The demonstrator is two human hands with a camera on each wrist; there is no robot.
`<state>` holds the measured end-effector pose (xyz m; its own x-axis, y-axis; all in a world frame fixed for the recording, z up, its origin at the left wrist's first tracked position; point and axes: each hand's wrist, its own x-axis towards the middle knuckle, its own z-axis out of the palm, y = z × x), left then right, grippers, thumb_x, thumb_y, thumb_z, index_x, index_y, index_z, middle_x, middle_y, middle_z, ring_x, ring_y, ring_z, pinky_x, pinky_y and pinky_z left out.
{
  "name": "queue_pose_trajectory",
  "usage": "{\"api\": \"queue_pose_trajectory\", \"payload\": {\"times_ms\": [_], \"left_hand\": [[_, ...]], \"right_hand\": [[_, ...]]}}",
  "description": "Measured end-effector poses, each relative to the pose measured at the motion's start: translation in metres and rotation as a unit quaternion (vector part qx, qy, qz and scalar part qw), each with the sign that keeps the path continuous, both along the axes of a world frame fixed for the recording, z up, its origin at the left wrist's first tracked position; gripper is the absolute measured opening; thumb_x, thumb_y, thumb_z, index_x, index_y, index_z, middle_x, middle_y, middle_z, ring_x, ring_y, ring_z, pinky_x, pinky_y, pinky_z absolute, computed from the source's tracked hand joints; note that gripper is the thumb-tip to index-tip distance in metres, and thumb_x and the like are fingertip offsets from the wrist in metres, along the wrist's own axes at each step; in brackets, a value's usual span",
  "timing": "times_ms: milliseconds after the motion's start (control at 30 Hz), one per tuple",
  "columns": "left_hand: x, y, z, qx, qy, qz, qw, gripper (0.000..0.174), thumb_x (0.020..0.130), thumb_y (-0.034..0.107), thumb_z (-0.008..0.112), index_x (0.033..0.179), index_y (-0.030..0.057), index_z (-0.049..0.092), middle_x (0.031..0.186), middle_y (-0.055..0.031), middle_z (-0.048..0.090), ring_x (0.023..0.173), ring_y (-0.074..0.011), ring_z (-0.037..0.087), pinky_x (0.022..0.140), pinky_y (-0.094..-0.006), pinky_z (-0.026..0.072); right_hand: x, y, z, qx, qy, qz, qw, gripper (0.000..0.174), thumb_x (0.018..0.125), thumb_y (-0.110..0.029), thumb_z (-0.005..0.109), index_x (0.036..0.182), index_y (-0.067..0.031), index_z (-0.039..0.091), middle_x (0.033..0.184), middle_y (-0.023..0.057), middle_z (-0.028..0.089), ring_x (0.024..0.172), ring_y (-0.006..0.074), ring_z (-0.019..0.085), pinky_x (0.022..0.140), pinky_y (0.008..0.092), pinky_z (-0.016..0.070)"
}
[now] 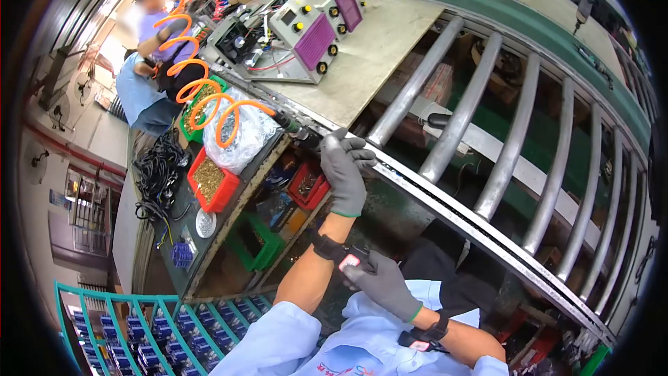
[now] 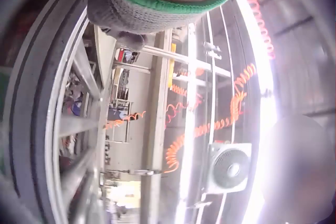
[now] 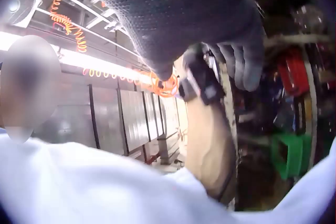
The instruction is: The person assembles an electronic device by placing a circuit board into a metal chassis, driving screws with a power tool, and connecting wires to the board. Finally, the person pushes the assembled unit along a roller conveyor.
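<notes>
In the head view my left hand (image 1: 344,175), in a grey glove, is at the metal rail (image 1: 445,207), its fingers loosely bent near the rail's end and a dark air tool (image 1: 300,134). Nothing shows held in it. My right hand (image 1: 384,284), gloved too, is at the left wrist, thumb and fingers around the small wrist camera (image 1: 353,257). The right wrist view shows the right glove (image 3: 184,24) above that black camera (image 3: 206,79) on the left forearm. Only part of the left glove (image 2: 131,16) shows in the left wrist view.
Metal rollers (image 1: 518,153) extend right of the rail. Machine units with purple panels (image 1: 315,40) stand on a board (image 1: 369,56). An orange coiled hose (image 1: 198,90) hangs by a clear bag (image 1: 236,129) and a red bin (image 1: 214,184). Two people are at the upper left.
</notes>
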<state>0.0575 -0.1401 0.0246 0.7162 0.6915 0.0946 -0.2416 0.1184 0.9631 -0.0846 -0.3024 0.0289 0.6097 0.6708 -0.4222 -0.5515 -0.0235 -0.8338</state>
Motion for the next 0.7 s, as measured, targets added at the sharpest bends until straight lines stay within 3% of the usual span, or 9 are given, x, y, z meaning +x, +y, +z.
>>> {"api": "queue_pose_trajectory", "payload": {"times_ms": [33, 100, 133, 233, 267, 333, 467, 533, 700], "left_hand": [[0.0, -0.004, -0.009, 0.228, -0.033, 0.013, 0.973, 0.035, 0.103, 0.034, 0.051, 0.113, 0.0018, 0.06, 0.094, -0.01, 0.069, 0.07, -0.0239, 0.068, 0.06, -0.0342, 0.0553], [0.009, -0.013, -0.005, 0.607, -0.171, -0.012, 0.776, 0.017, 0.094, 0.015, 0.063, 0.106, 0.003, 0.064, 0.085, -0.0114, 0.07, 0.065, -0.0284, 0.069, 0.056, -0.0359, 0.054], [0.007, -0.025, 0.0, 0.653, -0.137, -0.079, 0.74, 0.017, 0.088, 0.01, 0.067, 0.104, 0.006, 0.066, 0.083, -0.0125, 0.067, 0.064, -0.0318, 0.066, 0.053, -0.0366, 0.0525], [0.018, -0.032, -0.009, 0.719, -0.139, -0.118, 0.671, 0.018, 0.086, 0.011, 0.07, 0.104, 0.0086, 0.066, 0.076, -0.0093, 0.06, 0.059, -0.0295, 0.063, 0.052, -0.0384, 0.0502], [0.025, -0.021, -0.01, 0.713, -0.109, -0.163, 0.674, 0.019, 0.088, 0.015, 0.07, 0.105, 0.008, 0.066, 0.077, -0.0098, 0.061, 0.063, -0.0305, 0.064, 0.054, -0.0395, 0.0512], [0.048, -0.007, 0.0, 0.661, -0.084, -0.09, 0.741, 0.015, 0.091, 0.018, 0.067, 0.098, 0.0059, 0.064, 0.079, -0.0131, 0.062, 0.07, -0.0321, 0.064, 0.062, -0.0426, 0.0536], [0.105, 0.053, 0.003, 0.668, 0.136, -0.02, 0.731, 0.042, 0.096, 0.033, 0.062, 0.123, 0.0008, 0.061, 0.12, -0.0246, 0.063, 0.111, -0.0418, 0.061, 0.095, -0.0506, 0.0505], [0.133, 0.074, -0.01, 0.706, 0.238, -0.015, 0.667, 0.057, 0.097, 0.043, 0.058, 0.135, 0.0003, 0.056, 0.136, -0.0268, 0.055, 0.125, -0.044, 0.053, 0.106, -0.0513, 0.0437], [0.137, 0.076, -0.031, 0.705, 0.366, -0.074, 0.603, 0.088, 0.096, 0.066, 0.048, 0.15, -0.0033, 0.044, 0.153, -0.0296, 0.043, 0.143, -0.0471, 0.04, 0.119, -0.0502, 0.0321]], "right_hand": [[0.002, -0.003, 0.002, 0.001, 0.039, -0.002, 0.999, 0.042, 0.094, -0.029, 0.074, 0.119, 0.0034, 0.064, 0.099, 0.0105, 0.071, 0.088, 0.0139, 0.071, 0.076, 0.0286, 0.057], [0.005, -0.007, 0.006, 0.005, 0.086, -0.011, 0.996, 0.039, 0.096, -0.028, 0.072, 0.118, 0.0032, 0.064, 0.098, 0.0101, 0.071, 0.085, 0.0137, 0.071, 0.073, 0.0277, 0.057], [0.006, -0.004, 0.01, 0.008, 0.095, -0.017, 0.995, 0.038, 0.097, -0.027, 0.071, 0.118, 0.0033, 0.064, 0.097, 0.01, 0.071, 0.083, 0.0137, 0.072, 0.071, 0.0273, 0.0569], [0.011, 0.002, 0.001, 0.014, 0.079, -0.01, 0.997, 0.038, 0.097, -0.027, 0.07, 0.12, 0.0036, 0.064, 0.098, 0.0101, 0.071, 0.082, 0.014, 0.071, 0.071, 0.0276, 0.057], [0.013, 0.003, -0.003, 0.014, 0.069, -0.006, 0.997, 0.039, 0.097, -0.027, 0.07, 0.121, 0.0038, 0.064, 0.099, 0.0102, 0.071, 0.082, 0.0141, 0.071, 0.071, 0.028, 0.0571], [0.025, -0.009, -0.002, 0.032, 0.018, -0.036, 0.999, 0.04, 0.096, -0.025, 0.071, 0.123, 0.0046, 0.065, 0.098, 0.0097, 0.072, 0.084, 0.013, 0.07, 0.074, 0.0287, 0.0567], [0.062, -0.052, -0.011, -0.05, -0.173, -0.138, 0.974, 0.034, 0.093, -0.022, 0.073, 0.119, -0.0007, 0.069, 0.09, 0.0053, 0.071, 0.082, 0.0097, 0.066, 0.075, 0.0283, 0.0546], [0.085, -0.081, -0.002, -0.09, -0.25, -0.168, 0.949, 0.029, 0.093, -0.019, 0.069, 0.115, 0.0004, 0.069, 0.086, 0.0045, 0.069, 0.078, 0.0104, 0.064, 0.072, 0.0273, 0.0529], [0.108, -0.124, 0.003, -0.104, -0.208, -0.234, 0.944, 0.025, 0.093, -0.013, 0.066, 0.11, 0.0039, 0.069, 0.087, 0.0083, 0.071, 0.082, 0.0118, 0.068, 0.075, 0.0281, 0.0546]]}}
